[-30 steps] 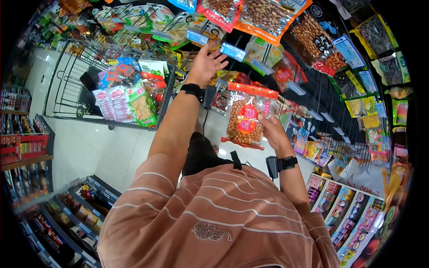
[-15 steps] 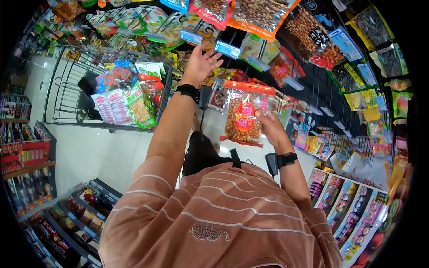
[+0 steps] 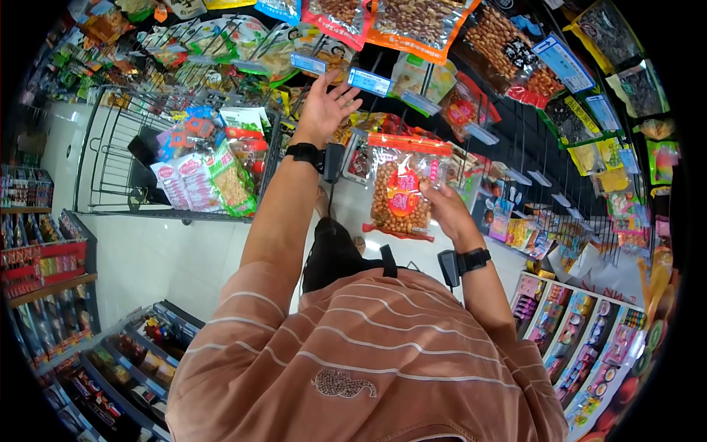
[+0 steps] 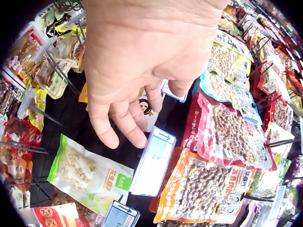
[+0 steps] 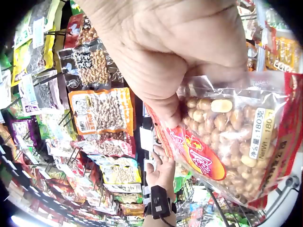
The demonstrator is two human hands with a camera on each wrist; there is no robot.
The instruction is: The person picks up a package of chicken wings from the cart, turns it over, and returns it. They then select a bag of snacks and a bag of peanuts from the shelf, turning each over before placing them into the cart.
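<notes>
My right hand (image 3: 451, 215) pinches a clear bag of peanuts (image 3: 389, 205) by its side edge, thumb across the front. Red bands run along the top and bottom of the bag, with a red and yellow label in its middle. In the right wrist view the bag (image 5: 232, 142) shows a white weight label. My left hand (image 3: 324, 114) reaches up to the rack, fingers spread and holding nothing. Its fingertips are right at a blue-and-white price tag (image 3: 370, 82). Below those fingers, in the left wrist view, hangs a green-edged packet (image 4: 90, 172).
A wire shopping cart (image 3: 92, 158) on the left carries several snack packets. Hooks ahead and right hold bagged nuts, including an orange-edged bag (image 4: 199, 189) and a red bag (image 4: 227, 132). Low display shelves (image 3: 582, 331) stand at the lower right, others at the lower left.
The rack and its tags have shifted slightly left in the head view, and the left hand with them. The right hand keeps its grip on the bag of peanuts.
</notes>
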